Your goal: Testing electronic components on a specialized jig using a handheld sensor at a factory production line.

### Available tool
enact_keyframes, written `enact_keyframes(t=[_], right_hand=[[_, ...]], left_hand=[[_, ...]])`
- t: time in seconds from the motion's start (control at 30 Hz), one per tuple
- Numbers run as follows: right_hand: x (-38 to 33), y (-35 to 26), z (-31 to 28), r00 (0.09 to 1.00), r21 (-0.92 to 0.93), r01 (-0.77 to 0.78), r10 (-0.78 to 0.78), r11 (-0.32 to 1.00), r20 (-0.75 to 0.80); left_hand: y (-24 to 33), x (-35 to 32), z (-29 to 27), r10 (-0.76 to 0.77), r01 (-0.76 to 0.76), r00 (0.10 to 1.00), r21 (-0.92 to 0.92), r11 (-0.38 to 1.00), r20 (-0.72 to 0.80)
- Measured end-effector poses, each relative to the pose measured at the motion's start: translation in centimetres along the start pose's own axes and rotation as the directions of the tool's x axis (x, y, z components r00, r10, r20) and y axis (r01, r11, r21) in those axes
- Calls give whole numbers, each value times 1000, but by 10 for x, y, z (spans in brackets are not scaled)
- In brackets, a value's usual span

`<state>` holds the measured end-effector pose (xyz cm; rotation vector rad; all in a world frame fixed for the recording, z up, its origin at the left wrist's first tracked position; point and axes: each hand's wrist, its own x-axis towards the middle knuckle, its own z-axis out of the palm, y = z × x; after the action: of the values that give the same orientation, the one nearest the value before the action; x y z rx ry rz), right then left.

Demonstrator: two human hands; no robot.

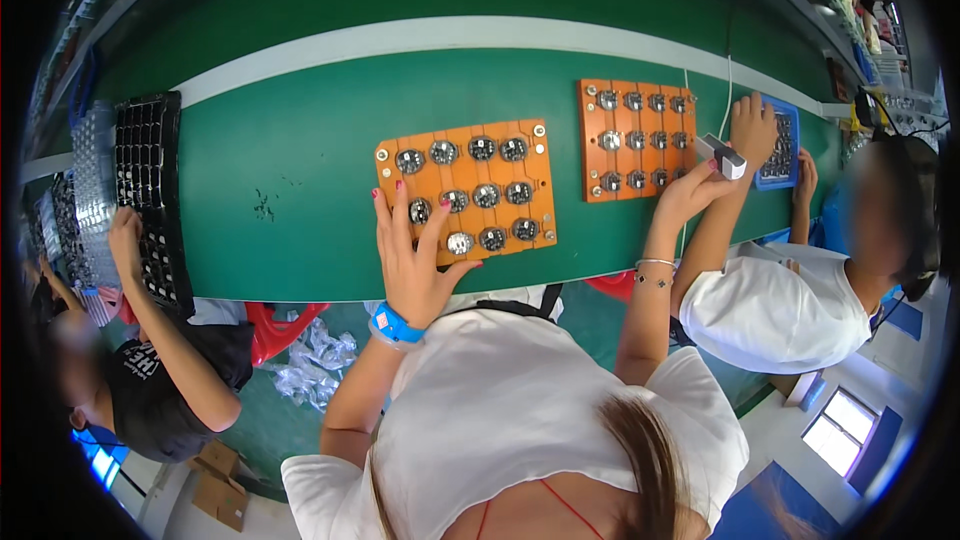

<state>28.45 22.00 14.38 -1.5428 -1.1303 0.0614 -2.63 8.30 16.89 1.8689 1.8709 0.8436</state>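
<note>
Board (468, 175) under left hand (412, 278), long axis crosswise, right end slightly farther.

My left hand (412, 275) lies spread over an orange board (470, 172) (three rows of round components (487, 197)); my right hand (683, 200) holds a whitish block-shaped device (734, 166) near a second orange board (622, 120).

Orange brds (646, 121) x2 | rnd pcs (487, 197), nr brd (500, 172): x11 vis | wht tool (733, 167) x1

On the desk (280, 140) I have the first board (469, 175) near the middle, the second board (622, 161) to its right, a box (776, 184) farther right, a tray (172, 170) far left
</note>
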Motion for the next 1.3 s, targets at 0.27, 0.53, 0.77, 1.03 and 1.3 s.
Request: enact_keyframes(t=[0.27, 0.53, 0.77, 1.03, 1.3], right_hand=[[30, -23, -18, 981, -53, -189, 185, 981, -63], [41, -38, -40, 990, -19, -122, 121, 992, -70], [29, -8, -3, 974, 393, -187, 117, 900, 194], [-20, -37, 42, 639, 617, -54, -448, 785, 625], [-11, -63, 79, 703, 673, -238, -354, 700, 617]], left_hand=[[12, 120, -32, 103, -101, 982, 24, 995, -159], [11, 269, -36, 204, -204, 979, 7, 979, -16], [-17, 317, 8, 267, -212, 944, 267, 940, -192], [12, 173, 24, 527, -343, 783, -478, 809, 331], [-41, 122, -11, 393, -269, 887, -421, 866, 241]])
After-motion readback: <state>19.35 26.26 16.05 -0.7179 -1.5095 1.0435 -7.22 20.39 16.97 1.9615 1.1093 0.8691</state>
